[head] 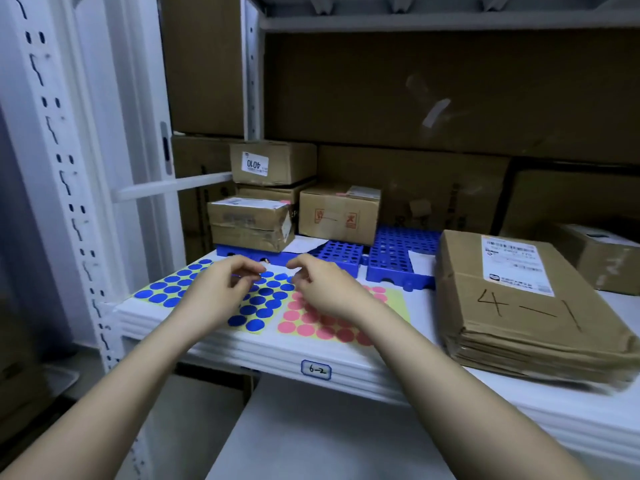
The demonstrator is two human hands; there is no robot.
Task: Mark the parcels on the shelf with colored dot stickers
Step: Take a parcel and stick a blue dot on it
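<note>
Two sticker sheets lie on the white shelf (346,362): a yellow sheet of blue dots (173,289) on the left and a sheet of pink dots (311,323) beside it. My left hand (218,292) hovers over the blue sheet, fingers curled, its tips pinching at the sheet's far edge. My right hand (325,292) is above the pink sheet with curled fingers that meet the same edge. A flat brown parcel marked "4-1" (519,317) lies to the right. Small cardboard parcels (339,213) (249,223) (273,162) stand behind.
Blue perforated plastic pallets (398,258) sit under and between the small boxes. Large cartons (433,98) fill the back of the shelf. A white slotted upright (69,202) stands at the left. The shelf edge carries a "6-2" label (316,369).
</note>
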